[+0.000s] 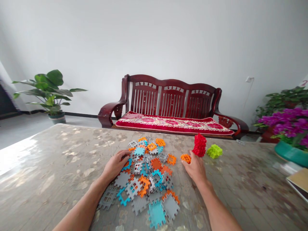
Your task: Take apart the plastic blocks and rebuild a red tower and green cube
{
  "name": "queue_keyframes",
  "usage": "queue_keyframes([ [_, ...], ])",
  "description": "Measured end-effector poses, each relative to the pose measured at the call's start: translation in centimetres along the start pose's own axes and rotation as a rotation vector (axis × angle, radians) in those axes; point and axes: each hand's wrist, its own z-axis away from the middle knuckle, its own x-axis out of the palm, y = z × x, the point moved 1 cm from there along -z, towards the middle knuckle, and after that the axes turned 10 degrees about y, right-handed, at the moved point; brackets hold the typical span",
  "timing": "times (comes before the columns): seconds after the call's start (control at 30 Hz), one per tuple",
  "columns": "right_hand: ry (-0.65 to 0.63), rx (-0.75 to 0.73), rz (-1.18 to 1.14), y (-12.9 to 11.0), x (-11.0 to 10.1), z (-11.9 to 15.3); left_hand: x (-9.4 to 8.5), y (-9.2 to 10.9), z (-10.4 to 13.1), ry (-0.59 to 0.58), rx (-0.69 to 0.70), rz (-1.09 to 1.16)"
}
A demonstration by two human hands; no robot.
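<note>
My left hand (pixel 116 165) rests palm down at the left edge of a spread pile of puzzle-edged plastic tiles, its fingers curving over the pieces near a blue frame tile (pixel 127 164). Whether it grips one cannot be made out. The pile mixes grey, blue and orange pieces, among them a solid blue tile (pixel 157 213) at the near end. Right of the pile, my right hand (pixel 195 166) holds an orange window tile (pixel 186 158) between thumb and fingers. Just beyond that hand stands a red block structure (pixel 199 145), with a lime-green one (pixel 214 151) to its right.
The patterned table (pixel 72 160) reaches across the view. On its right are a teal pot (pixel 290 152) of purple flowers and a book (pixel 299 179). Behind the table stand a wooden bench (pixel 172 96) with a red cushion and, far left, a potted plant (pixel 54 93).
</note>
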Motion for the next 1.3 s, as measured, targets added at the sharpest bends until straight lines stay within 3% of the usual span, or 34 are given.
queue_keyframes([
  [0.4,-0.047,-0.015,0.19,-0.8,0.3,-0.8,0.0,0.0,-0.1,-0.004,0.0,-0.009],
  [0.5,-0.004,-0.019,0.197,-0.9,-0.1,-0.6,0.0,0.0,-0.1,-0.013,-0.006,-0.016],
  [0.63,0.079,-0.122,0.089,-2.1,-0.6,0.2,0.0,0.0,-0.1,-0.007,-0.012,-0.003],
  [0.77,-0.029,-0.277,-0.096,-3.9,0.0,0.9,0.0,0.1,0.0,-0.01,-0.018,0.002],
  [0.97,-0.122,-0.248,-0.202,-5.0,1.2,1.1,-0.1,0.3,0.0,-0.01,-0.026,-0.01],
  [1.3,0.084,-0.21,-0.272,-4.4,0.7,0.7,0.0,0.1,-0.1,-0.003,-0.027,-0.003],
])
